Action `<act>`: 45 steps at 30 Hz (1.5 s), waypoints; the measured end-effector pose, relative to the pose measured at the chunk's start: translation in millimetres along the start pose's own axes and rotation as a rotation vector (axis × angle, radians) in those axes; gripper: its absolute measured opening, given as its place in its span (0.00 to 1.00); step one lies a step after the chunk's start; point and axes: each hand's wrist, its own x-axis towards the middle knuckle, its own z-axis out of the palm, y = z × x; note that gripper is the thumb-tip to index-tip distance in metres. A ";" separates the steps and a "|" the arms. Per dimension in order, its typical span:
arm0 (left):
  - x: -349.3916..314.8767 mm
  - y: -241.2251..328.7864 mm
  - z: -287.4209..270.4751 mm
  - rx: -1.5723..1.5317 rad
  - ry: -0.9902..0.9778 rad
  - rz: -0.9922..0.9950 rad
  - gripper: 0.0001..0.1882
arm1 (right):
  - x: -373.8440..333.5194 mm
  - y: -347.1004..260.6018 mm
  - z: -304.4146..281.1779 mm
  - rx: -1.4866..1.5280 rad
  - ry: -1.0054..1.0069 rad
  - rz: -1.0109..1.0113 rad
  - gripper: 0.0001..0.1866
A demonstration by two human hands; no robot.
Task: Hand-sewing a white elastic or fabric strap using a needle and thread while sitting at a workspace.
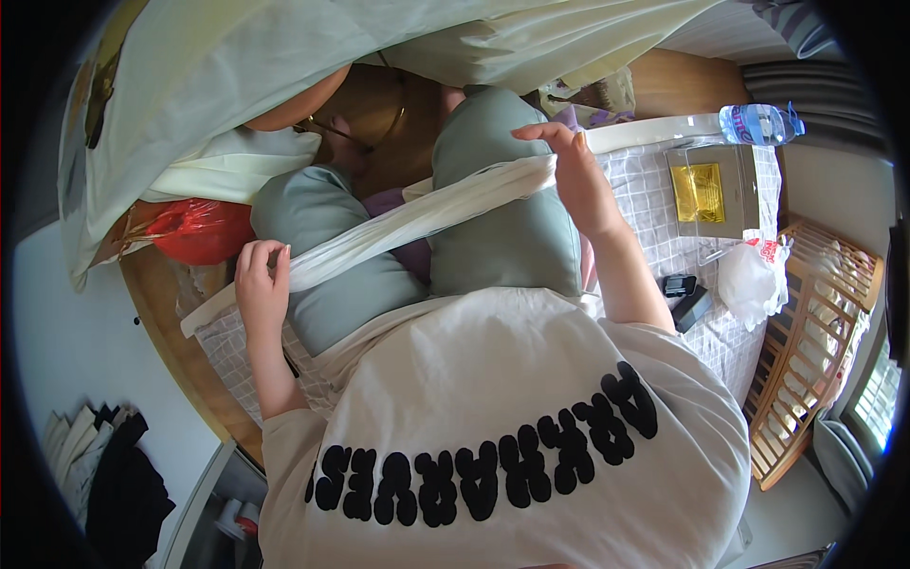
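A long white bundle of thin strands (pixel 417 216) stretches taut across my lap, rising from left to right. Its lower end meets my left hand (pixel 262 284), whose thumb and fingers are curled beside it. At the upper end is my right hand (pixel 580 180), with the bundle running against the thumb side of the palm. One finger of that hand points left and another is bent upward. How the strands pass around either hand is partly hidden. Beneath the bundle are my knees in grey-green trousers (pixel 502 242).
Pale draped cloth (pixel 398 28) hangs ahead. A red plastic bag (pixel 201 230) lies left of my knees. On the checked cloth (pixel 635 190) at right are a water bottle (pixel 754 124), a box with a gold packet (pixel 698 192), small black cases (pixel 687 302) and a white bag (pixel 752 283).
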 end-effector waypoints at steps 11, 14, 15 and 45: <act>15.1 65.3 4.9 -0.855 0.054 -0.192 0.17 | 0.1 -38.8 67.0 0.410 -0.385 -0.129 0.36; 19.9 89.4 10.0 -0.856 0.111 -0.101 0.17 | -26.4 -74.6 87.0 0.322 -0.788 -0.327 0.27; 22.0 95.1 11.6 -0.875 0.114 -0.091 0.17 | -28.7 -85.7 96.1 0.359 -1.031 -0.508 0.21; 37.6 94.7 -40.2 -0.843 -0.246 0.082 0.22 | -43.8 -187.2 83.5 0.787 -1.565 -0.998 0.13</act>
